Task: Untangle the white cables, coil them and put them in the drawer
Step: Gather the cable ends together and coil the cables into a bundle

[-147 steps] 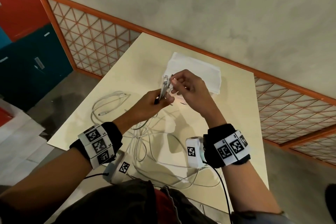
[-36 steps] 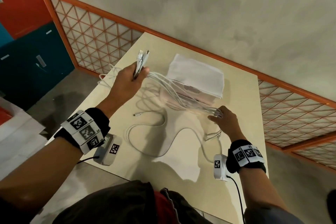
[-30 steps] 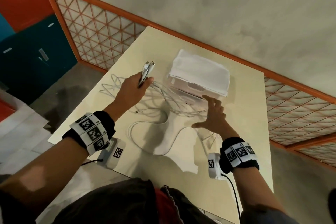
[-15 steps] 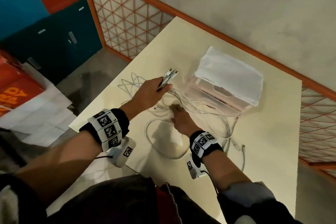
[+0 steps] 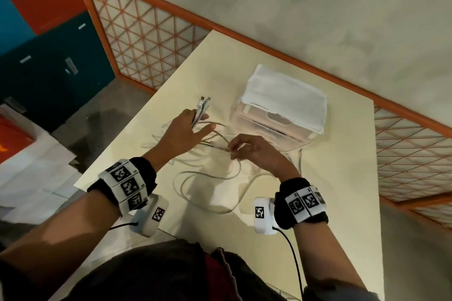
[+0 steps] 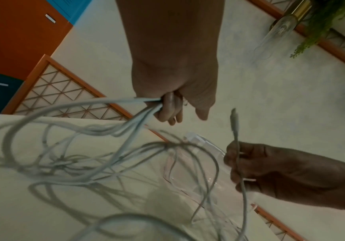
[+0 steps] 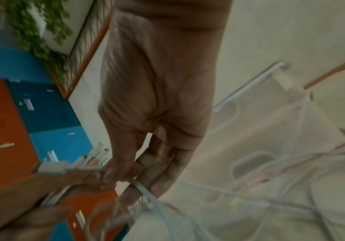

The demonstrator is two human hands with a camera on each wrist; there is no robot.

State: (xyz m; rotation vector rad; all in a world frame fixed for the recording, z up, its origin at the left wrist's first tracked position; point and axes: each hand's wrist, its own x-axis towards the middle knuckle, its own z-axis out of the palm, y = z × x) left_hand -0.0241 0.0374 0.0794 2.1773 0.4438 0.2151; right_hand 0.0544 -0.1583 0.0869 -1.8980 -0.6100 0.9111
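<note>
Several white cables lie tangled on the cream table. My left hand grips a bundle of cable ends, and their connectors stick up past the fingers. In the left wrist view the left hand holds several strands that hang down to the table. Just to its right, my right hand pinches one cable end. That single cable stands up out of the right hand with its plug on top. The small translucent drawer unit stands behind the hands.
A folded white cloth lies on top of the drawer unit. The table's left edge drops to the floor. An orange lattice railing runs behind the table. Blue and orange lockers stand at the far left.
My right hand left the far side by the drawer unit, reached into the tangle by the left hand, and now pinches one cable end. The left hand kept hold of its bundle.
</note>
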